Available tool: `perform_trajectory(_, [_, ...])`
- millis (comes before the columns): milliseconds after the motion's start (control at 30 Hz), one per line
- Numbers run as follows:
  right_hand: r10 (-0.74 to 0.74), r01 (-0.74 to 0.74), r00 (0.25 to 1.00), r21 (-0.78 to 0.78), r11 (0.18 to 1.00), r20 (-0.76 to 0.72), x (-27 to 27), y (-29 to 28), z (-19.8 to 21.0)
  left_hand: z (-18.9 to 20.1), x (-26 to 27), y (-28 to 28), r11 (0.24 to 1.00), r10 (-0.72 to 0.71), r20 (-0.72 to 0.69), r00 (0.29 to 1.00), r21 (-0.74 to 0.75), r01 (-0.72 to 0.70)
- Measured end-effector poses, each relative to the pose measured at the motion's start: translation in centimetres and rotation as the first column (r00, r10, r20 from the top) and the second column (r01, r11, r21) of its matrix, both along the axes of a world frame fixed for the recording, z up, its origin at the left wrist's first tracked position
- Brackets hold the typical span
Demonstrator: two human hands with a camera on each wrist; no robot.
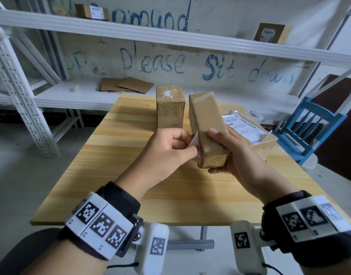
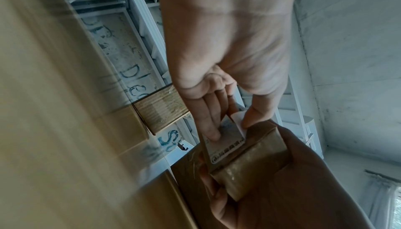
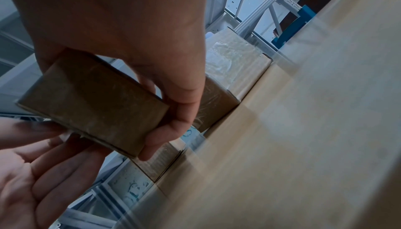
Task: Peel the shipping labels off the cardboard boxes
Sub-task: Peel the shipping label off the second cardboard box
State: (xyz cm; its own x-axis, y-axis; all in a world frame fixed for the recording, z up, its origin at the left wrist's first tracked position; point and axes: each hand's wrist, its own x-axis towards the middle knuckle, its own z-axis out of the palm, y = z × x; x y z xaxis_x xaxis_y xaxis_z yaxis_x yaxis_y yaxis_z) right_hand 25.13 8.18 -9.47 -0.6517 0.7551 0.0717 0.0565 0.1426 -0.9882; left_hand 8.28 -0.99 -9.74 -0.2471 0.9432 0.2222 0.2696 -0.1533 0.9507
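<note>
We note the head camera looks forward and down over the wooden table (image 1: 170, 187) toward the white shelving (image 1: 111, 100) behind it. Each wrist camera sits very near its hand, looking along the fingers. All three views share the held box (image 1: 208, 132) above the table.

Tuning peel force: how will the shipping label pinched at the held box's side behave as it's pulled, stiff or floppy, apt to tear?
Likely floppy: the lifted corner of the shipping label curls between the left hand's fingers. Probably clingy and tear-prone: the rest lies flat on the cardboard box. The box looks light, since the right hand alone holds it off the table.
</note>
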Motion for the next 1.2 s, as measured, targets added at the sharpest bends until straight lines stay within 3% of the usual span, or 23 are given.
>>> perform_trajectory(633, [0.024, -0.024, 1.0, 0.025, 0.999, 0.014, -0.1, -0.08, -0.05, 0.11, -0.23, -0.07, 1.0, 0.018, -0.067, 0.998, 0.025, -0.017])
perform_trajectory(833, [0.018, -0.018, 1.0, 0.011, 1.0, -0.001, -0.13, -0.17, 0.03, -0.02, -0.45, 0.09, 0.999, 0.024, 0.021, 0.999, 0.034, -0.025])
perform_trajectory(1000, [0.017, -0.017, 1.0, 0.007, 1.0, -0.004, 0.0, -0.22, 0.02, 0.3, -0.59, -0.17, 0.999, -0.052, 0.165, 0.985, 0.011, 0.051])
perform_trajectory(1200, [0.016, -0.016, 1.0, -0.003, 1.0, -0.002, 0.23, -0.14, -0.09, 0.27, -0.99, -0.26, 0.999, -0.052, 0.106, 0.993, 0.02, 0.05])
